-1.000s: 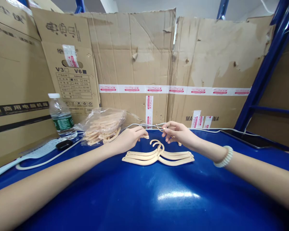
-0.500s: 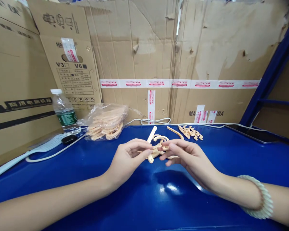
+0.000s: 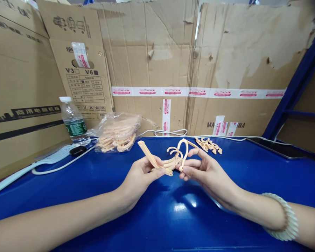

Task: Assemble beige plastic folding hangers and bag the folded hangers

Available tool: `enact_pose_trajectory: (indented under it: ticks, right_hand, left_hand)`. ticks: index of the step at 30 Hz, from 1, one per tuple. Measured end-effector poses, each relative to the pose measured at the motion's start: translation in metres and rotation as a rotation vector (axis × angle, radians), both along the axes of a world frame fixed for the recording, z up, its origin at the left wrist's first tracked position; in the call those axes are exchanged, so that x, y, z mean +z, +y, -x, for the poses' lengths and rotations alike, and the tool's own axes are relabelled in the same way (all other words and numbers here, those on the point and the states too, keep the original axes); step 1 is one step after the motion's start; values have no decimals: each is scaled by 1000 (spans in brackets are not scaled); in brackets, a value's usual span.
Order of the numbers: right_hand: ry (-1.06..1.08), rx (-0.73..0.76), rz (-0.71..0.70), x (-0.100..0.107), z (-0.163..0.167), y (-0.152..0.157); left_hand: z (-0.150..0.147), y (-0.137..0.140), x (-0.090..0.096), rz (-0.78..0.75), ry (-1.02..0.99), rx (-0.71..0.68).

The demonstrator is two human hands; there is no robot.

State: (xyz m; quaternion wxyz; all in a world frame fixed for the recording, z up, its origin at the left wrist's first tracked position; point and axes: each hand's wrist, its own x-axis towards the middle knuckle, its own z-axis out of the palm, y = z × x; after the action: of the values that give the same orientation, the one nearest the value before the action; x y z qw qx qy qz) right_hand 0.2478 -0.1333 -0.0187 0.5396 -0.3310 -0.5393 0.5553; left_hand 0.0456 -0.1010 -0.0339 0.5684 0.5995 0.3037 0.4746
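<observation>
My left hand (image 3: 139,178) pinches a cream plastic hanger arm (image 3: 148,153) near its lower end. The arm leans up to the left, and its rounded tip with small holes points right. In my right hand (image 3: 211,176) is a cream hanger hook (image 3: 186,148), gripped by its straight end with the curve upward. The two pieces are close together but apart. Behind them on the table lies a small pile of more cream hanger parts (image 3: 170,161), some curved, partly hidden by my fingers.
On the blue table (image 3: 157,217) several small hooks (image 3: 210,145) lie at the back right, near a dark tablet (image 3: 275,147). A clear bag of hanger parts (image 3: 118,134) and a water bottle (image 3: 75,122) stand back left. A white cable (image 3: 220,137) runs along the cardboard wall (image 3: 152,66).
The hanger arm in my left hand has turned from leaning right to leaning left. My right hand has raised the hook upright into plain view.
</observation>
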Motion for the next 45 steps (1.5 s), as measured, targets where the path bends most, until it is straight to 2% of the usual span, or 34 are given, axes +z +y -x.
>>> enact_pose_trajectory:
  ticks: [4,11,18,23,30,35,45]
  right_hand:
    - [-14,5,-13,-1,-2,3]
    - [-79,-7,-20,-4,-3,7]
    - [-71,136,98,-4,-2,3]
    - [-84,205,152,-1,-2,2]
    - [-79,164,197,0,-1,3]
    - [-80,185,227,-3,-1,2]
    - [-126,97,157,-5,4,-3]
  left_hand:
    - [-1,-1,-1,-50,31,-42]
    - [-3,-8,7,-159,118,-22]
    - [-2,-11,5,-285,150,-41]
    - [-2,-12,5,-300,150,-62]
    - [-1,-13,5,-362,183,-46]
    - [2,-16,7,-534,273,-26]
    - [-2,-18,12,-642,380,1]
